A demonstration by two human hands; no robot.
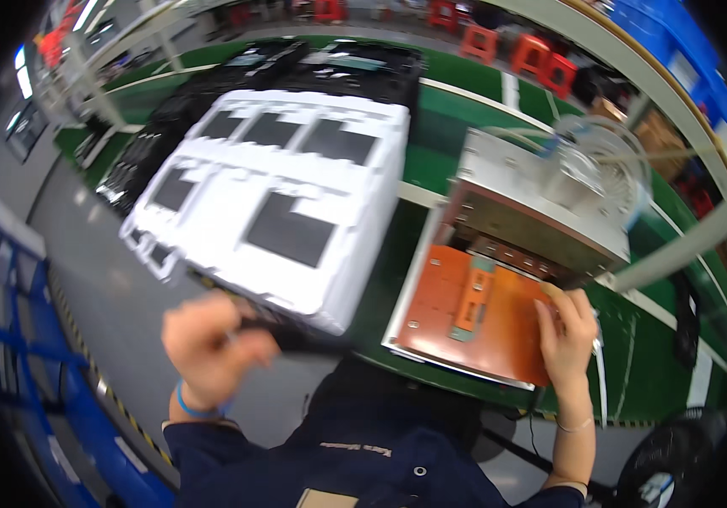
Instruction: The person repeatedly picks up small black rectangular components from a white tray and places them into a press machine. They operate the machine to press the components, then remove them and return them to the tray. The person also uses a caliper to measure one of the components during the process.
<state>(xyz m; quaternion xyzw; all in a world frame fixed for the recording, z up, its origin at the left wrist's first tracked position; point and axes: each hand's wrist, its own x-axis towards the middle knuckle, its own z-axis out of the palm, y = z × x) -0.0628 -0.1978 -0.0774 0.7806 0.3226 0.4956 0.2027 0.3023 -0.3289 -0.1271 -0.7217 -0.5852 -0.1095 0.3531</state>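
My right hand [568, 328] rests at the right edge of a copper-coloured plate [512, 326], its fingers loosely bent and apart, with nothing seen in them. On that plate lies a narrow green strip [462, 333] with an orange bar [474, 298] over it. Behind the plate stands a metal press-like machine [541, 186]. At the front left, my left hand [211, 343] is raised beside the near end of a stack of white trays [220, 203]. Motion smears its fingers, and whether anything is in them does not show. A dark, blurred shape [304, 339] lies just right of it.
Black trays [355, 63] lie behind and left of the white stack on the green bench [444, 165]. Clear tubing [634, 165] coils over the machine. A pale post [685, 233] rises at the right. Blue racks [33, 372] stand at the left, red stools [533, 55] at the back.
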